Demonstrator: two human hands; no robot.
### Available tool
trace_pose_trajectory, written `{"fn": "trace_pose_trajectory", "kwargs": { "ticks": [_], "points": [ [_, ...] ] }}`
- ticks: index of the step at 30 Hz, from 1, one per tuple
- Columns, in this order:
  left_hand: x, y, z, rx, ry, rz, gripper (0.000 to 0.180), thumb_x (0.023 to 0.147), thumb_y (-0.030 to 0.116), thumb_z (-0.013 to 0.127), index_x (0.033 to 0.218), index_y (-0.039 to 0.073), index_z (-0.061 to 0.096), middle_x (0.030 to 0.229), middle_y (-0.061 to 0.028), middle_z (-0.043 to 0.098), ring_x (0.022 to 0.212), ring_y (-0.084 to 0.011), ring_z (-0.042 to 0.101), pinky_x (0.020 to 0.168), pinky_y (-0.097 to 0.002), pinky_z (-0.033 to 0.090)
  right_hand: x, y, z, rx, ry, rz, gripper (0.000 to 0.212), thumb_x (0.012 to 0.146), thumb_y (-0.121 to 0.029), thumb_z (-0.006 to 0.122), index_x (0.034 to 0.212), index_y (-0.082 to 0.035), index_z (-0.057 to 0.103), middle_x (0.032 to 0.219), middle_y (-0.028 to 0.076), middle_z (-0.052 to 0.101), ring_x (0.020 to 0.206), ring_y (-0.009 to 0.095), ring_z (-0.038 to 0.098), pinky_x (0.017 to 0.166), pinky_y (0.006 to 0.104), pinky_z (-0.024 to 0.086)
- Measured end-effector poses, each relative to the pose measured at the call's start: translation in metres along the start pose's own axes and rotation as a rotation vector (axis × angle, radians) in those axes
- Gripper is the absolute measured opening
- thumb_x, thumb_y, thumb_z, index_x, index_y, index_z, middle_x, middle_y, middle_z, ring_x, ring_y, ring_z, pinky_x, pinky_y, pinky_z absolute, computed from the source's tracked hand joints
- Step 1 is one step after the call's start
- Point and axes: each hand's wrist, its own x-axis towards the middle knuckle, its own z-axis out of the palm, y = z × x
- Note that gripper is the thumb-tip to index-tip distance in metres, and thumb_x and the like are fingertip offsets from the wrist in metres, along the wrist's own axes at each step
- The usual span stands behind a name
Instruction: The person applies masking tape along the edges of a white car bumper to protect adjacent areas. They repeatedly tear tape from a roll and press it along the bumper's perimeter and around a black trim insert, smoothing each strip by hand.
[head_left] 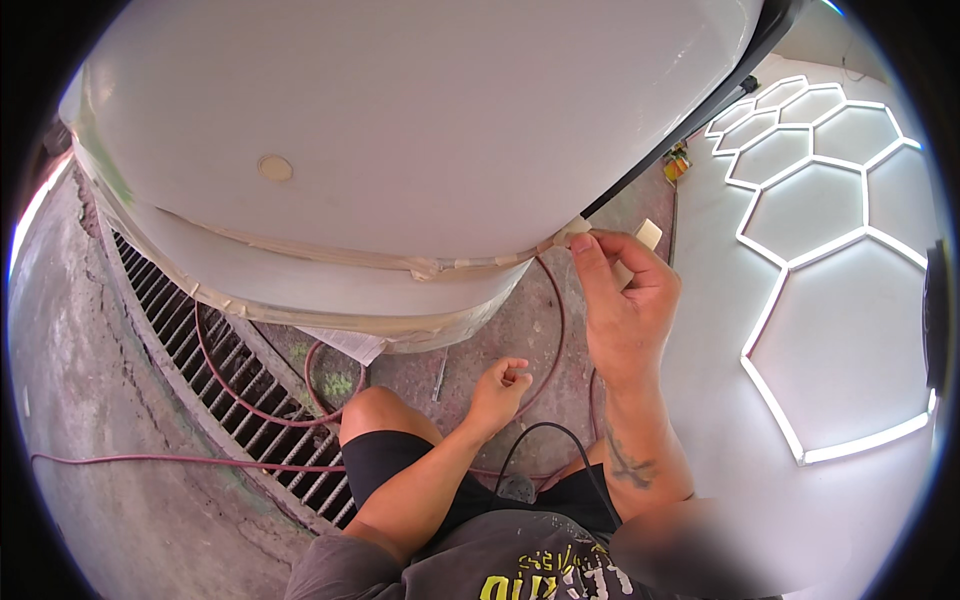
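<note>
My right hand (632, 310) is closed in a pinch on a piece of masking tape (572, 236) at the right end of a taped seam. A pale tape end (648, 235) sticks up behind its fingers. The seam, covered by a wrinkled tape strip (350, 257), runs along a white car body panel (430, 120). Lower down, my left hand (500, 392) hangs above the floor beside my knee, its fingers curled, with nothing visible in them. More tape and masking film (440, 328) line the panel's lower edge. A round beige patch (275, 167) marks the panel's surface.
A metal floor grate (250, 385) lies at the left, crossed by a red hose (230, 463). A black cable (535, 428) loops by my legs. Hexagonal light tubes (785, 265) stand out on the white surface at right. Paper (345, 343) hangs under the panel.
</note>
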Motion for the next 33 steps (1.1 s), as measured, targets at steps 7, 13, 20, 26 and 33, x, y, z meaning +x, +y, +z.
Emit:
{"fn": "trace_pose_trajectory", "kwargs": {
  "ticks": [7,13,20,26,33],
  "points": [
    [-0.004,0.005,-0.002,0.012,-0.003,-0.006,0.032,0.105,0.013,0.075,0.134,0.002,0.070,0.096,0.0004,0.066,0.086,-0.0097,0.060,0.075,-0.0273,0.050,0.003,0.004,-0.003,0.160,-0.061,0.137,0.021,0.101,-0.017,0.083,0.102,0.004,0.081,0.084,-0.003,0.070,0.075,0.003,0.053,0.068,0.0235,0.040],
    [-0.004,0.003,0.000,0.008,-0.007,0.003,0.032,0.105,0.013,0.075,0.135,0.002,0.070,0.096,0.0003,0.066,0.086,-0.0095,0.059,0.075,-0.0269,0.049,0.005,0.017,-0.001,0.510,-0.100,0.295,0.024,0.099,-0.016,0.085,0.105,0.005,0.077,0.081,-0.008,0.062,0.071,0.001,0.045,0.064,0.0227,0.033],
    [-0.008,0.005,-0.002,0.004,-0.009,-0.006,0.033,0.105,0.013,0.074,0.135,0.001,0.069,0.095,0.0004,0.066,0.085,-0.0094,0.060,0.075,-0.0266,0.049,0.004,0.020,0.003,0.641,-0.116,0.335,0.019,0.100,-0.014,0.084,0.106,0.002,0.076,0.091,-0.004,0.067,0.082,0.002,0.052,0.074,0.0220,0.037],
    [-0.006,0.002,-0.002,0.000,-0.019,0.005,0.034,0.105,0.013,0.074,0.136,0.000,0.069,0.095,0.0001,0.066,0.085,-0.0093,0.060,0.074,-0.0266,0.049,-0.001,0.020,0.010,0.701,-0.080,0.340,0.016,0.100,-0.011,0.083,0.106,0.001,0.075,0.096,-0.002,0.070,0.086,0.004,0.055,0.079,0.0227,0.042],
    [-0.009,0.007,-0.001,0.010,-0.023,-0.005,0.034,0.105,0.012,0.074,0.137,0.001,0.068,0.096,-0.0001,0.066,0.084,-0.0094,0.059,0.072,-0.0270,0.049,-0.001,0.020,0.012,0.612,-0.067,0.225,0.016,0.100,-0.009,0.083,0.107,0.002,0.073,0.097,-0.001,0.070,0.081,0.004,0.054,0.071,0.0217,0.041]
  ]
}}
